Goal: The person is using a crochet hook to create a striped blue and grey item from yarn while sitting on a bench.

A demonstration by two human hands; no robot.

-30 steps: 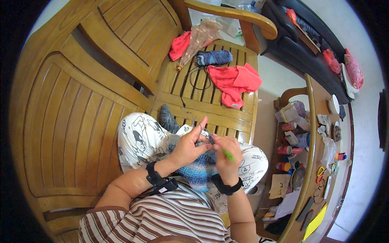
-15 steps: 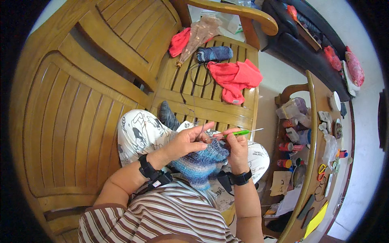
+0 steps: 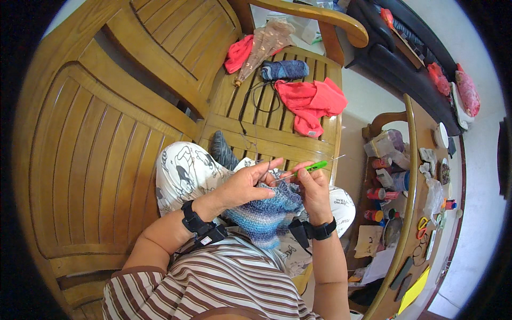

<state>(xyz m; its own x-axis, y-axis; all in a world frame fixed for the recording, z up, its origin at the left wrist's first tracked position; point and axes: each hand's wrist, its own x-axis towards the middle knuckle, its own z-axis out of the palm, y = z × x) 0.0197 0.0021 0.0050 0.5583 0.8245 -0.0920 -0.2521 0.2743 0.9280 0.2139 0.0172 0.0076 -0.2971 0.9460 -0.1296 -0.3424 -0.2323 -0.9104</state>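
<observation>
A blue, grey and white yarn piece lies bunched in my lap, its upper edge between my hands. My left hand grips that edge, the index finger stretched out with a dark strand of yarn over it. Held in the fingers of my right hand is a crochet hook with a green grip and thin metal ends. Its inner end reaches the edge of the work near my left fingertips; the exact stitch is too small to make out. The strand runs up to the bench seat.
On the wooden bench lie a blue-grey skein of yarn, a red cloth, a black cord loop and a folded brown umbrella. At right, a wooden table carries scissors, glasses and a bowl, with jars on its lower shelf.
The crochet hook has tilted, its outer end now higher, as my right hand turned slightly. My left hand and the yarn piece stay nearly in place.
</observation>
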